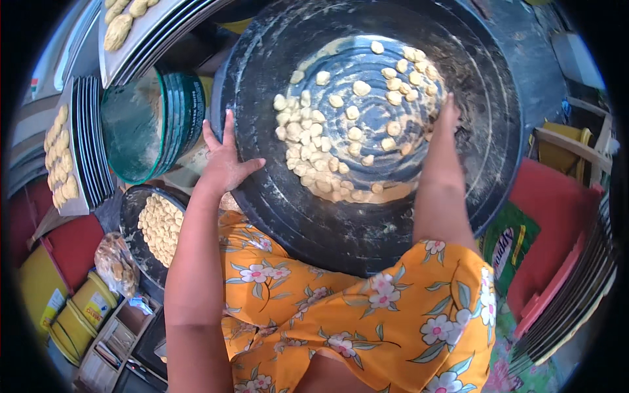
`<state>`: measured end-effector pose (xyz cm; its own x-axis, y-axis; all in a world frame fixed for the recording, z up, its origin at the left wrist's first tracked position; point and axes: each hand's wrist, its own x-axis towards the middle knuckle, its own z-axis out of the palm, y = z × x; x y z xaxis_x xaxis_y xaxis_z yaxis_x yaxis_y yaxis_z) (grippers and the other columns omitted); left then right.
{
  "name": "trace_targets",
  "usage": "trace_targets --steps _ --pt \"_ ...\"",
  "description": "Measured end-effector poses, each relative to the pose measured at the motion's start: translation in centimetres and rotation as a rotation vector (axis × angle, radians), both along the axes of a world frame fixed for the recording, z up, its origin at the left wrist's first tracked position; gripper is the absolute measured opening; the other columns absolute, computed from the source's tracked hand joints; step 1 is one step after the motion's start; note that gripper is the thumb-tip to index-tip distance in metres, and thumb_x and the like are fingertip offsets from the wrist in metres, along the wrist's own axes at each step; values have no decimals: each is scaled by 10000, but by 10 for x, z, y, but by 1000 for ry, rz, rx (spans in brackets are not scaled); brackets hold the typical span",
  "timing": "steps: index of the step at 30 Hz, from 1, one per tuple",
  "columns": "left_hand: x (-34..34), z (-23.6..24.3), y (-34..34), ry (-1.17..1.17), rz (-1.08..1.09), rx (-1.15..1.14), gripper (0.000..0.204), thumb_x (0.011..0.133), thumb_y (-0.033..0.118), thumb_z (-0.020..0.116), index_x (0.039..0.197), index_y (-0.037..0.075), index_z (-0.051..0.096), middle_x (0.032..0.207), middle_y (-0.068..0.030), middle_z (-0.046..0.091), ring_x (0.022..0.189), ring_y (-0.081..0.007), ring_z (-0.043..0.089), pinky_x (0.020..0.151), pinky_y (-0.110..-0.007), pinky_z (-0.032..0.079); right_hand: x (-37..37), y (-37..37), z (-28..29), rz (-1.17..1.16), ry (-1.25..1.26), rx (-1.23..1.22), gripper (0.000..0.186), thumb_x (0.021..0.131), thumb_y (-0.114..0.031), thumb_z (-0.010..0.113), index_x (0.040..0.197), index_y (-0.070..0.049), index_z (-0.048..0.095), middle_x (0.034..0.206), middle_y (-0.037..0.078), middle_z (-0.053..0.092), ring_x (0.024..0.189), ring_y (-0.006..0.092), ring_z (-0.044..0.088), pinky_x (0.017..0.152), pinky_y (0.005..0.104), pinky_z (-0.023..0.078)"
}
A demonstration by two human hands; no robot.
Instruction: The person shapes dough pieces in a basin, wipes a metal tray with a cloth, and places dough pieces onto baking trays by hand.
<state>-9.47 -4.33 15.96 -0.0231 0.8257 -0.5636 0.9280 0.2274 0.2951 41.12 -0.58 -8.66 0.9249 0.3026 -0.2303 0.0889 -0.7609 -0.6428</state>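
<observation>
A big round black basin (262, 216) with a ridged, flour-dusted bottom fills the upper middle of the view. Small pale dough balls (304, 134) lie in it, heaped toward the left side and scattered toward the right. At the basin's left rim, my left hand (226, 164) has its fingers spread and its thumb over the edge, holding nothing. My right hand (445, 121) reaches inside the basin beside the right-hand dough balls. One digit of it points straight away from me; the other fingers are partly hidden, and nothing shows in its grasp.
A smaller black bowl (133, 216) of dough balls sits left of my left forearm. Beyond it are a green bucket (134, 124) and stacked trays (88, 144) bearing shaped dough. Yellow containers (72, 327) stand at lower left, a red chair (544, 223) at right.
</observation>
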Motion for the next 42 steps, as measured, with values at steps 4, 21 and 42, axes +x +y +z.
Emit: trace_targets --steps 4,21,42 --pt "-16 -1 -10 -12 -83 97 1194 638 317 825 1494 222 -3 1415 -391 -161 1365 -514 78 1094 -461 245 -81 107 43 525 47 -122 824 707 -581 684 1332 -82 488 1264 200 550 1176 281 516 930 403 447" --pt "-13 -6 -4 171 -9 -34 1068 694 472 747 1481 344 37 1511 -244 -121 1372 -475 153 1092 -494 257 -271 -76 63 1230 1215 -103 501 732 -91 679 1200 -85 497 1137 91 547 1072 207 533 905 319 439" --pt "54 48 -54 -918 275 -155 348 921 354 559 1119 74 620 805 24 593 603 -40 478 500 -188 366 -251 -115 264 982 965 406 154 863 -177 655 926 -40 627 788 17 594 681 101 517 623 222 428"
